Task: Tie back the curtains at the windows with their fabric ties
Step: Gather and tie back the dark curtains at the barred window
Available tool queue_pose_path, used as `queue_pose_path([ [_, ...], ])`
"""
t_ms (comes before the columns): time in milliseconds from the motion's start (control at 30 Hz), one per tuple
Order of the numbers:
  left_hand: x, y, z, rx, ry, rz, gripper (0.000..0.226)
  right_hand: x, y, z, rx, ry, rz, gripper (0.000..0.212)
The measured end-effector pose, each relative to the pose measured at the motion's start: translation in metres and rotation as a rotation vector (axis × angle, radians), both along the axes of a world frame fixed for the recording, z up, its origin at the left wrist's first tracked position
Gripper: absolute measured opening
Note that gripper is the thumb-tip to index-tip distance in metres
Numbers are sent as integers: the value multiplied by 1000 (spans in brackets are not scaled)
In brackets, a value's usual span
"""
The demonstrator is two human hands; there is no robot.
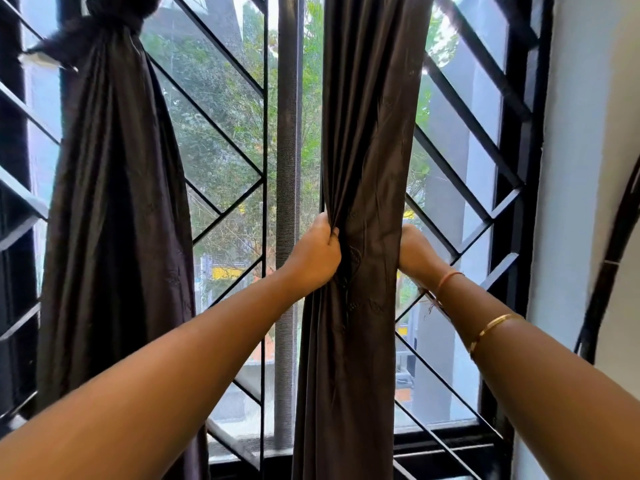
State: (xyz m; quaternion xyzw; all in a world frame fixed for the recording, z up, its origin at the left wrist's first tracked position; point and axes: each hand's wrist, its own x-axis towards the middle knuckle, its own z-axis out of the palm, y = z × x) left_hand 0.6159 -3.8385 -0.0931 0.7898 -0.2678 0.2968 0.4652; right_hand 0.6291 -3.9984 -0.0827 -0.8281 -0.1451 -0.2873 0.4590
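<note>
R curtain (pixel 367 161) hangs bunched at mid-window. L hand (pixel 317 254) grips its left edge, fingers curled tight into the folds. R hand (pixel 415 251) reaches round its right edge, fingers hidden behind cloth; can't tell their state. L curtain (pixel 114 202) is bound w/ fabric tie (pixel 110 24) up top.

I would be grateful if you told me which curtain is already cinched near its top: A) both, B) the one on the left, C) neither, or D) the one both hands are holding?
B: the left curtain is bunched tight near its top, while the left hand and right hand hold the right curtain, which hangs unbound.
</note>
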Motion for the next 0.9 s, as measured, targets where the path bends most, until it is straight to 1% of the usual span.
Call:
queue_pose_path([
  [67,1,0,2,6,34,-37,37,-2,-5,2,-63,-21,-10,17],
  [167,-1,-2,6,-42,148,-163,41,-6,-10,3,13,5,74,16],
  [233,-3,-3,9,-130,279,-294,42,-9,-13,3,62,0,109,14],
  [333,-6,-5,9,-273,541,-483,36,-11,-15,2,140,4,127,13],
  [400,-9,-9,6,-284,648,-570,28,-12,-13,2,243,58,179,18],
  [467,-9,-12,4,-258,664,-618,23,-12,-12,2,318,108,277,16],
  [500,-10,-13,5,-241,659,-614,23,-14,-12,4,337,132,315,19],
  [533,-10,-13,6,-224,652,-596,23,-15,-14,4,356,159,350,21],
  [667,-8,-9,6,-181,597,-524,27,-17,-24,4,384,267,500,20],
  [733,-6,-8,5,-176,570,-504,30,-18,-27,1,432,320,546,25],
  [833,-6,-8,5,-162,534,-478,37,-17,-30,-5,538,374,605,43],
  [900,-4,-8,4,-129,525,-475,38,-17,-30,-9,612,379,641,51],
])
